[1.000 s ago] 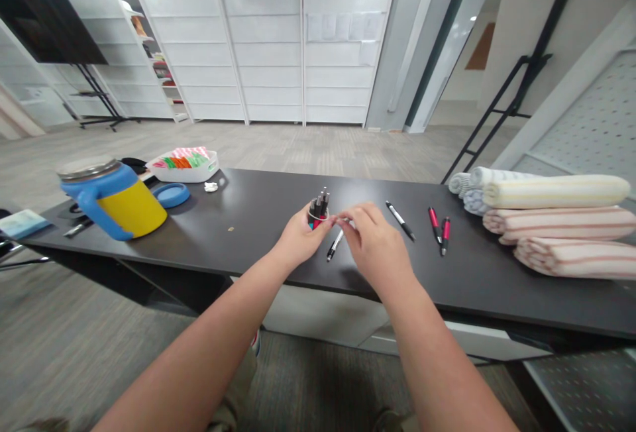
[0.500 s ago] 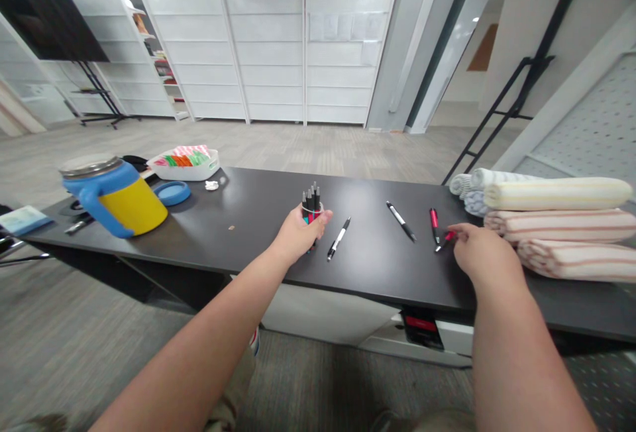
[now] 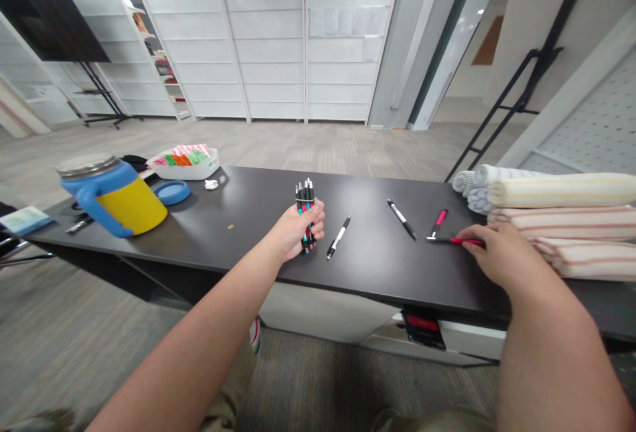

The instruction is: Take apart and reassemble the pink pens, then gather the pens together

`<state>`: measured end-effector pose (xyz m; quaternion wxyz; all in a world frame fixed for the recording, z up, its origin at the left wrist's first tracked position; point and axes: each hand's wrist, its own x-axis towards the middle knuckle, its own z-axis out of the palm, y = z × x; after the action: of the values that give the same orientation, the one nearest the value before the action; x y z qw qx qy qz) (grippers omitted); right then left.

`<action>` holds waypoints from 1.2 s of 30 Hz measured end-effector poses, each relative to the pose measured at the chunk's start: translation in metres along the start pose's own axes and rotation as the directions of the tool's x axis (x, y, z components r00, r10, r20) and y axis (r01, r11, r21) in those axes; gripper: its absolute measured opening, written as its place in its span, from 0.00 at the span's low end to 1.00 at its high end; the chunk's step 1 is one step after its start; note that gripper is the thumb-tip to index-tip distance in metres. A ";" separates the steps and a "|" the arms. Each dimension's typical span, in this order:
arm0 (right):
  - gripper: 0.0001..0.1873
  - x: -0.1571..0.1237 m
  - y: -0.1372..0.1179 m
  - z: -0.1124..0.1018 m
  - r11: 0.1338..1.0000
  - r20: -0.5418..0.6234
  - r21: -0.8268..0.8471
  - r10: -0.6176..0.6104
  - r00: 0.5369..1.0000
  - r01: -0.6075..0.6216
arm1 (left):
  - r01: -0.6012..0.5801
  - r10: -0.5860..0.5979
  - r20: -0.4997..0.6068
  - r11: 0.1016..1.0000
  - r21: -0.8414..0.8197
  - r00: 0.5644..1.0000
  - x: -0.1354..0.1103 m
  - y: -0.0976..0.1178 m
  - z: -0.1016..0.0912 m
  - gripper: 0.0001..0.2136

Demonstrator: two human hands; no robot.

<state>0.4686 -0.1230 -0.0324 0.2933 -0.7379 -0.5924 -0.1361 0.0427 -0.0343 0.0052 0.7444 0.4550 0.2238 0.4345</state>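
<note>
My left hand (image 3: 294,230) is wrapped round a bundle of pens (image 3: 305,195), held upright just above the table; a pale band runs round the bundle near its top. Just right of it lies a white-and-black pen (image 3: 338,238). Another white-and-black pen (image 3: 401,219) rests farther right. My right hand (image 3: 501,253) pinches the red end of a red-and-black pen (image 3: 460,240) low at the tabletop, its tip pointing left. A second red-and-black pen (image 3: 440,220) lies just behind that one; whether the two touch is unclear.
Rolled striped towels (image 3: 571,220) are stacked at the right end of the black table (image 3: 248,220). On the left stand a large blue-and-yellow mug (image 3: 132,203), a blue lid (image 3: 171,191), a white basket (image 3: 193,168) of colourful packets, and a crumpled white scrap (image 3: 211,185).
My right hand has moved right, and the red pen at its fingers now lies more level, pointing left. My left hand has tilted the pen bundle, showing more of the pens' length.
</note>
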 end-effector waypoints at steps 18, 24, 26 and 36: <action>0.09 -0.056 -0.257 0.005 0.799 0.169 0.598 -0.197 0.966 0.059 | -0.194 0.197 -0.042 0.979 0.071 0.980 0.003 -0.012 -0.003 0.32; 0.08 -0.060 -0.271 0.017 0.779 0.187 0.625 -0.220 0.957 0.057 | -0.207 0.213 -0.018 0.964 0.165 0.977 0.002 -0.013 -0.007 0.33; 0.09 -0.062 -0.276 0.019 0.777 0.173 0.628 -0.202 0.964 0.049 | -0.206 0.221 -0.041 0.953 0.223 0.974 0.002 -0.013 -0.008 0.32; 0.08 -0.062 -0.295 0.029 0.773 0.101 0.634 -0.087 0.991 0.003 | -0.188 0.215 -0.038 0.917 0.351 0.976 -0.001 -0.012 -0.004 0.28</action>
<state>0.1662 -0.1181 -0.0090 0.4833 -0.5891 -0.6382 0.1100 0.0446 -0.0360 -0.0072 0.5952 0.5823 0.2766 0.4798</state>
